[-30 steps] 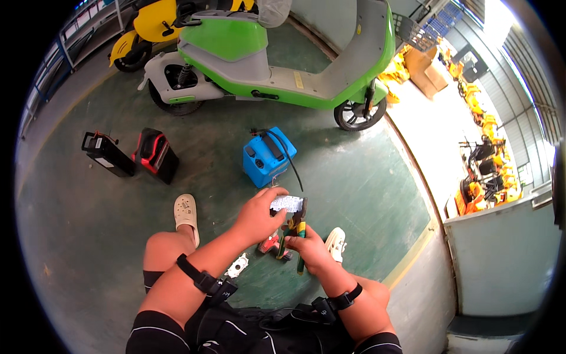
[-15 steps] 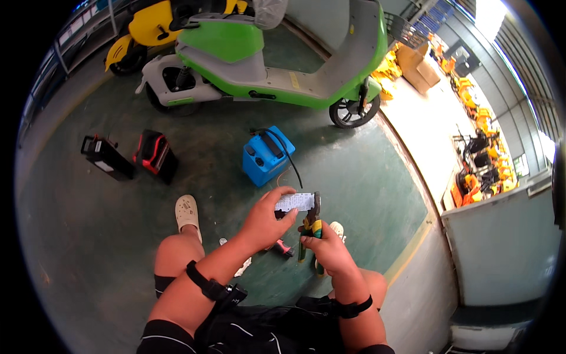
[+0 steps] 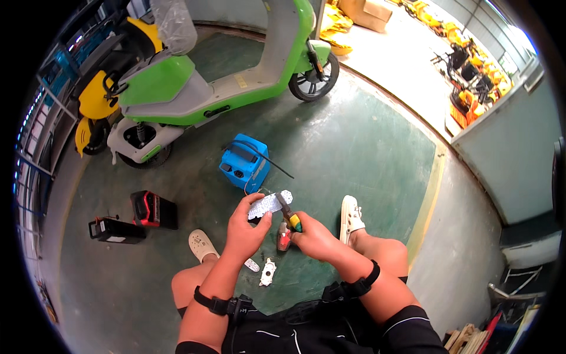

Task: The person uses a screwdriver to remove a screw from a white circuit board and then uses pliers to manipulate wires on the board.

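My left hand (image 3: 244, 230) grips a flat, pale, speckled plate (image 3: 264, 206) between thumb and fingers, with a dark edge showing underneath. My right hand (image 3: 315, 237) is wrapped round pliers (image 3: 285, 207) with yellow-and-green handles. The dark jaws reach the plate's right end; whether they pinch it cannot be made out. Below, on the floor between my feet, lie a red-and-grey handled tool (image 3: 283, 237), a white bracket with a round hole (image 3: 267, 273) and a small pale strip (image 3: 252, 265). Just beyond my hands stands a blue battery box (image 3: 243, 168) with a black cable.
Two black-and-red battery packs (image 3: 156, 210) stand on the green floor at the left. A green-and-grey scooter (image 3: 183, 97) is parked ahead, with a yellow scooter (image 3: 97, 94) behind it. At the far right rises a grey panel (image 3: 504, 127) beside the doorway.
The view has swung, so the scooter and battery box sit further left. The plate and pliers are now tilted differently, and the white bracket between my feet shows fully.
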### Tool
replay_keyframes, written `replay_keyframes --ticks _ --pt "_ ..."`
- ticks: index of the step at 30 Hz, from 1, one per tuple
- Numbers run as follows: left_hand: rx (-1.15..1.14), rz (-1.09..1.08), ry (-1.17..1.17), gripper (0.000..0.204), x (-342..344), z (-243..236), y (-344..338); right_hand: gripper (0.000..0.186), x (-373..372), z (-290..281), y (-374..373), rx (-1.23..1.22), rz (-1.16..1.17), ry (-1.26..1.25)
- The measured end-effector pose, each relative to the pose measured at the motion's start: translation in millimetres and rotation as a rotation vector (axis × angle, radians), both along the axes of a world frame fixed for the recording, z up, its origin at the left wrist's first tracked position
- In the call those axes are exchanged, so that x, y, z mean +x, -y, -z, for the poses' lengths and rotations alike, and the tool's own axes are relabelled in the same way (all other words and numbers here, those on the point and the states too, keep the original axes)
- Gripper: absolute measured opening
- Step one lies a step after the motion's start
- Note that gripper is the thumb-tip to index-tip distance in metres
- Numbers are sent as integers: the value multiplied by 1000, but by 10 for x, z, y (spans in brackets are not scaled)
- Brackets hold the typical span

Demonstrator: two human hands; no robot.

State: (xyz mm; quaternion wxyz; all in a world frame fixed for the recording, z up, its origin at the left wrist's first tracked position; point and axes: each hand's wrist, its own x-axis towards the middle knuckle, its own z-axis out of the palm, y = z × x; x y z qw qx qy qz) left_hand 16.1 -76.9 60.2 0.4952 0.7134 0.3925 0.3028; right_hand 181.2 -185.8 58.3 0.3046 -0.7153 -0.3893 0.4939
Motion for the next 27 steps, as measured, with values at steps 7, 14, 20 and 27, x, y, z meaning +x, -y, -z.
replay_keyframes --ticks 7,14,20,27 --pt "-72 -19 -14 42 95 183 -17 47 89 77 -59 -53 -72 13" --pt "-95 8 13 44 173 272 -45 51 140 242 -42 3 -107 48" --pt "-139 32 77 46 228 355 -37 55 78 293 -45 -4 -104 52" --pt "-166 80 51 46 249 414 -95 55 103 255 -101 -39 -98 45"
